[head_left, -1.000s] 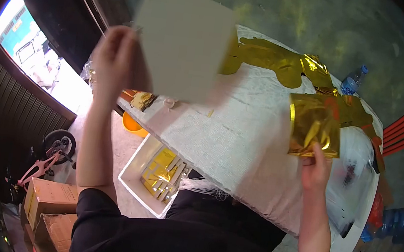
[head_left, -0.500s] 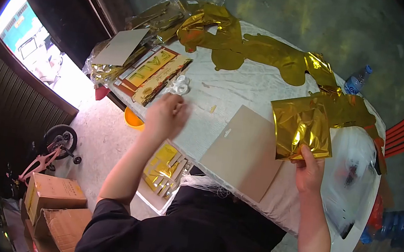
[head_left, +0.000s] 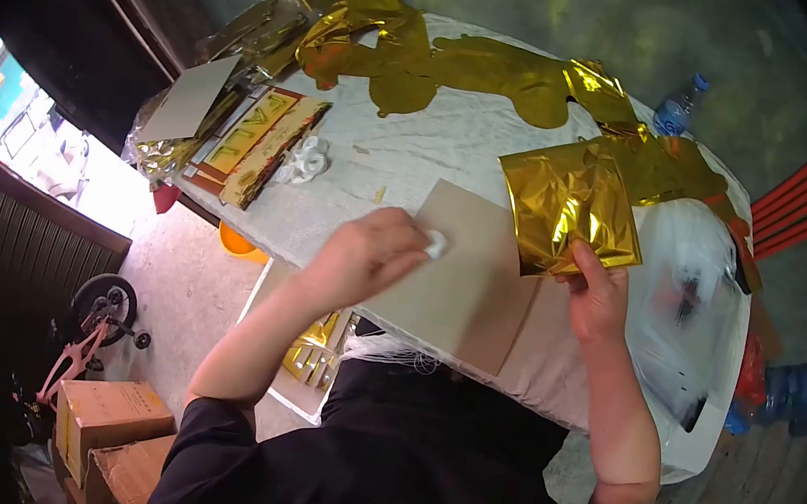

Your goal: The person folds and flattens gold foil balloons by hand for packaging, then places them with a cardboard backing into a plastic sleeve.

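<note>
Cardboard boxes (head_left: 113,415) stand on the floor, left of the grey board (head_left: 464,295); the board lies on a white-covered table (head_left: 352,221), gold foil shapes (head_left: 497,67) spread beyond it. Over the board's left part, the left hand (head_left: 363,252) pinches a small white roll (head_left: 436,245) at its fingertips. At the board's right, the right hand (head_left: 600,294) clamps a gold foil packet's (head_left: 566,201) lower edge, thumb on top. Compared with the earlier frame, the left hand has moved nearer the board and the roll has come into view.

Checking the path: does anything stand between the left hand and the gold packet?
Nothing visible stands between the left hand and the gold packet in the right hand. The grey card below lies flat; the small white piece is in the left hand's grip.
</note>
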`<action>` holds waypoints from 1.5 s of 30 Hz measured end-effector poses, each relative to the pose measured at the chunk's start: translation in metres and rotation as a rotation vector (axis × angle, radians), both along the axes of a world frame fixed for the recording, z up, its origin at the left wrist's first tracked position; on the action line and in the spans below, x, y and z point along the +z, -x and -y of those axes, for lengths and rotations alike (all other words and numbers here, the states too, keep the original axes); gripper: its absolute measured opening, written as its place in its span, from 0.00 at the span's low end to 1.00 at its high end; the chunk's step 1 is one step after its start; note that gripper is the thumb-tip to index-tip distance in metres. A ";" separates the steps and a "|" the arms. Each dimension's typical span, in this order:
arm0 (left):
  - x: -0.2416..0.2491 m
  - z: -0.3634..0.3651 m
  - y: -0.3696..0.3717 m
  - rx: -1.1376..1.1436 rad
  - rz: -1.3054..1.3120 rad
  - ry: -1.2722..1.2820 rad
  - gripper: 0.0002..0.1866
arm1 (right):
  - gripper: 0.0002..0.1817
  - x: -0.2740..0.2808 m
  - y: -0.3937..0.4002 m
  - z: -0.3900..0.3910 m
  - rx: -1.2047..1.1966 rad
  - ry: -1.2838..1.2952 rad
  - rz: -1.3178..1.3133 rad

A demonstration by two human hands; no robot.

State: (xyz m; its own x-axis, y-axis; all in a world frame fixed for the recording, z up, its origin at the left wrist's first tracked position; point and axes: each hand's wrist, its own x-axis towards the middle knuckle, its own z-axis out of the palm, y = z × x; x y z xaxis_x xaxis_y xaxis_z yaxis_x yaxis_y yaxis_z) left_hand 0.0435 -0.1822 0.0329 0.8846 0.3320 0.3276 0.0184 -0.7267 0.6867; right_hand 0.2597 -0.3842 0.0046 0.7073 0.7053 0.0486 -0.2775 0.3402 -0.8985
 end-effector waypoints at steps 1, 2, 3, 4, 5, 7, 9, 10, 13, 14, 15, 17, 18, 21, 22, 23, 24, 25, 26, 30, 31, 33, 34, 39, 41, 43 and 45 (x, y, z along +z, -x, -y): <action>-0.004 0.006 -0.010 -0.090 0.046 -0.151 0.08 | 0.13 -0.001 0.000 0.001 0.006 0.005 -0.003; -0.009 0.010 -0.018 -0.179 0.096 -0.302 0.09 | 0.14 -0.001 -0.001 0.001 0.011 -0.004 -0.006; -0.014 0.012 -0.025 -0.189 0.101 -0.297 0.09 | 0.14 -0.001 -0.001 0.002 0.001 0.001 -0.003; -0.020 0.014 -0.030 -0.214 0.080 -0.361 0.10 | 0.14 -0.001 -0.002 0.002 0.005 0.001 -0.006; -0.023 0.016 -0.033 -0.238 0.059 -0.426 0.11 | 0.15 -0.001 -0.003 0.002 0.010 0.000 -0.009; -0.017 0.021 -0.028 -0.199 0.062 -0.328 0.11 | 0.16 -0.001 -0.005 0.005 -0.005 0.005 -0.009; -0.011 0.016 -0.020 -0.152 0.069 -0.244 0.12 | 0.17 -0.001 -0.009 0.006 0.017 0.027 -0.013; -0.009 0.010 -0.013 -0.078 0.034 -0.223 0.12 | 0.18 0.002 -0.008 0.006 0.017 0.071 -0.014; -0.008 -0.003 0.007 0.043 -0.003 -0.216 0.11 | 0.12 0.016 -0.003 0.007 0.139 0.188 0.007; -0.010 -0.006 0.013 0.111 -0.008 -0.197 0.11 | 0.13 0.024 0.001 0.007 0.204 0.247 0.007; -0.012 -0.008 0.018 0.178 -0.014 -0.178 0.10 | 0.13 0.024 0.003 0.003 0.204 0.250 0.005; -0.015 -0.011 0.021 0.217 -0.003 -0.140 0.10 | 0.19 0.023 0.005 -0.004 0.457 0.368 0.048; -0.017 -0.012 0.020 0.256 0.025 -0.110 0.10 | 0.17 0.022 0.010 -0.010 0.493 0.429 0.033; -0.015 -0.008 0.012 0.294 0.076 -0.045 0.10 | 0.15 0.019 0.017 -0.025 0.677 0.428 -0.062; -0.014 -0.003 0.008 0.267 0.111 -0.056 0.10 | 0.14 0.013 0.015 -0.029 0.685 0.467 -0.088; -0.014 0.000 0.004 0.238 0.147 -0.067 0.11 | 0.14 0.014 0.011 -0.030 0.683 0.468 -0.089; -0.016 0.002 0.002 0.173 0.119 -0.101 0.12 | 0.15 0.016 0.005 -0.030 0.714 0.550 -0.120; -0.016 0.005 -0.003 0.172 0.120 -0.098 0.12 | 0.15 0.017 0.000 -0.030 0.744 0.632 -0.152; -0.015 0.008 -0.008 0.049 0.105 -0.119 0.14 | 0.16 0.010 -0.005 -0.030 0.765 0.606 -0.147; -0.017 0.017 -0.028 -0.270 0.065 -0.217 0.18 | 0.15 0.013 -0.012 -0.030 0.745 0.717 -0.162; -0.019 0.017 -0.030 -0.271 0.066 -0.214 0.18 | 0.15 0.015 -0.012 -0.030 0.743 0.720 -0.163; -0.022 0.018 -0.033 -0.298 -0.019 -0.211 0.20 | 0.14 0.019 -0.009 -0.030 0.755 0.797 -0.071; -0.022 0.018 -0.034 -0.304 -0.019 -0.209 0.20 | 0.14 0.018 -0.008 -0.030 0.750 0.798 -0.074; -0.022 0.016 -0.035 -0.323 -0.061 -0.253 0.24 | 0.15 0.021 -0.004 -0.028 0.739 0.835 -0.016; -0.022 0.017 -0.035 -0.327 -0.065 -0.255 0.24 | 0.16 0.023 -0.002 -0.023 0.733 0.802 0.008; -0.020 0.016 -0.036 -0.325 -0.068 -0.260 0.24 | 0.18 0.033 0.000 -0.015 0.524 0.840 0.237; -0.020 0.017 -0.035 -0.328 -0.069 -0.256 0.24 | 0.20 0.041 -0.002 -0.008 0.379 0.971 0.512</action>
State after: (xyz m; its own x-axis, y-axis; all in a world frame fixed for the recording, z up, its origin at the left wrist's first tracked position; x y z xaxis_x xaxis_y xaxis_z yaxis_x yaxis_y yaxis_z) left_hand 0.0790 -0.1988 0.0130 0.9526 -0.0553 0.2991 -0.2027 -0.8486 0.4886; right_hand 0.2613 -0.3765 0.0452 0.4967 0.7651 -0.4098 0.2577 -0.5809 -0.7721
